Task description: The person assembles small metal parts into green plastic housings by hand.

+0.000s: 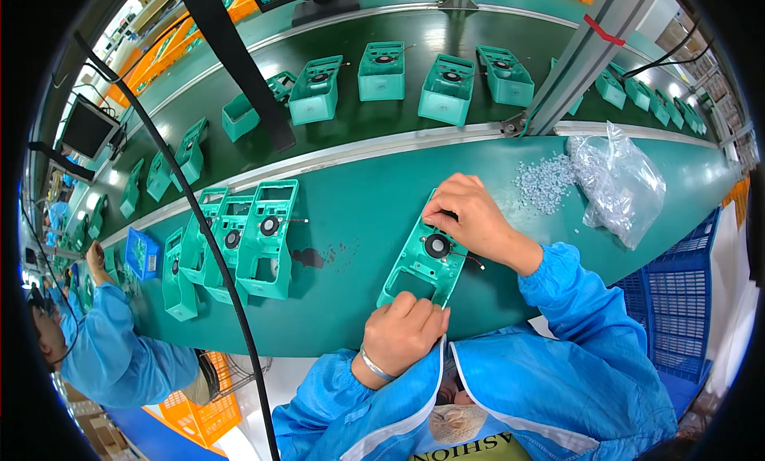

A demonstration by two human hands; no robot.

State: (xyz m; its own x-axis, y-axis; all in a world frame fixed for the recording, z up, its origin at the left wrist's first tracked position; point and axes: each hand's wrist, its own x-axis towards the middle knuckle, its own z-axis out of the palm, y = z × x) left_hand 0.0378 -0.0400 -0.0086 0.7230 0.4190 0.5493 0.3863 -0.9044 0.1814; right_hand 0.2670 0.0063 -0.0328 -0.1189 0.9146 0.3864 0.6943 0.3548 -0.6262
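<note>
A green plastic housing (406, 263) lies tilted on the bench in front of me, with a round black speaker (437, 246) in its middle and a thin wire with a small connector sticking out to the right. My left hand (402, 333) is closed around the housing's near end. Over the far end, my right hand (470, 218) has its thumb and fingers pinched together; whatever they hold is hidden. Right of that hand sits a pile of small pale pieces (544, 184), beside a clear plastic bag (621, 190) with more of them.
Several similar housings (267, 279) stand at the left, near a blue bin (142, 254). Small dark bits (307, 258) lie between. Beyond a metal rail, more housings (313, 108) line a dark green belt. A metal post (590, 54) rises there. A co-worker (119, 341) sits far left.
</note>
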